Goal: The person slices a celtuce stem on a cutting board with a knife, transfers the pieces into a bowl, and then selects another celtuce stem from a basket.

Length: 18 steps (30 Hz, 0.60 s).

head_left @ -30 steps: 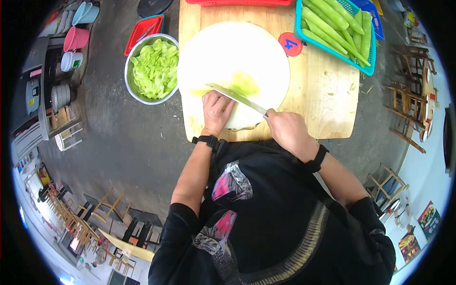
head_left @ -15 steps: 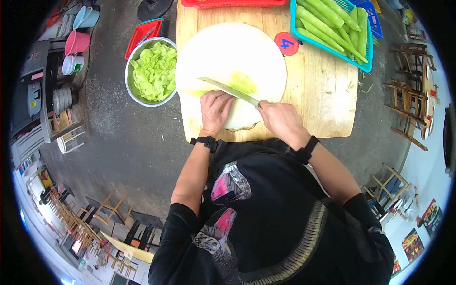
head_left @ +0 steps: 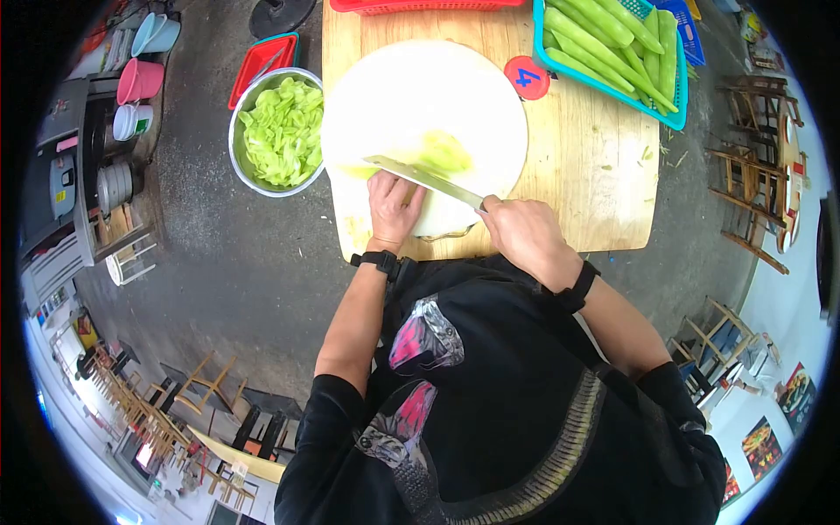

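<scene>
My right hand point(head_left: 525, 236) grips the handle of a kitchen knife point(head_left: 424, 178), its blade reaching left across the round white cutting board point(head_left: 394, 87). Close against the near side of the blade, my left hand point(head_left: 391, 210) has its fingers curled down on a celtuce stem point(head_left: 353, 171). Most of that stem is hidden by the fingers and the blade; a pale green end shows to their left. Just beyond the blade lies a small heap of thin celtuce slices point(head_left: 444, 150).
A metal bowl point(head_left: 242, 171) of green slices stands left of the wooden table point(head_left: 595, 192). Peeled celtuce stems point(head_left: 604, 44) fill a teal basket point(head_left: 540, 59) at the back right. A red lid marked 4 point(head_left: 527, 79) and a red basket point(head_left: 429, 7) lie on the table.
My right hand and the knife handle have shifted slightly toward me and to the right. The blade tip has dropped a little nearer. My left hand has barely moved.
</scene>
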{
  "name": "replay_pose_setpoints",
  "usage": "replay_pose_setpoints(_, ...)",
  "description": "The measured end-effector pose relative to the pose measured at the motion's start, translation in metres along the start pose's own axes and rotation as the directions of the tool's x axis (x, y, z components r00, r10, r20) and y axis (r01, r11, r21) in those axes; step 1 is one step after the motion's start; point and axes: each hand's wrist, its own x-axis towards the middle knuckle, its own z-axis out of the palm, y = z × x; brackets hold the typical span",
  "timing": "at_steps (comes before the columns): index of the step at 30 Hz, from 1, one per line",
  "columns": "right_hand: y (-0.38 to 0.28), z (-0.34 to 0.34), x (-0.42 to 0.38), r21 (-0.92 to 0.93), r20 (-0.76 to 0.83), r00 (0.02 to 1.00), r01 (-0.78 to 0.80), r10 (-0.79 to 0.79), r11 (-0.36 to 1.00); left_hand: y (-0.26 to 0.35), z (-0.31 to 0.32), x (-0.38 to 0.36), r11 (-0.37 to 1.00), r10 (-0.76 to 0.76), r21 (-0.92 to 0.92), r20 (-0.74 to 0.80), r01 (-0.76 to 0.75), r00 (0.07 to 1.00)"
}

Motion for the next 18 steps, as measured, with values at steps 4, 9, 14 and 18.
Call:
replay_pose_setpoints(4,0.002,0.001,-0.002,-0.046,0.009,1.0,-0.011,0.011,0.999,-0.002,0.001,0.001,1.0,0.012,-0.005,-0.011,-0.012,1.0)
replay_pose_setpoints(9,0.004,0.001,-0.003,-0.037,0.004,1.0,-0.001,0.002,0.999,0.003,0.0,0.004,1.0,-0.022,-0.014,-0.026,0.022,0.999)
replay_pose_setpoints(14,0.002,0.004,0.01,-0.017,0.049,0.999,0.019,-0.018,1.0,0.002,0.0,0.006,1.0,0.008,-0.026,-0.027,-0.009,1.0)
replay_pose_setpoints(18,0.003,0.04,0.057,-0.041,0.01,0.999,0.048,-0.048,0.998,0.001,0.001,0.005,1.0,-0.008,-0.025,-0.015,0.008,1.0)
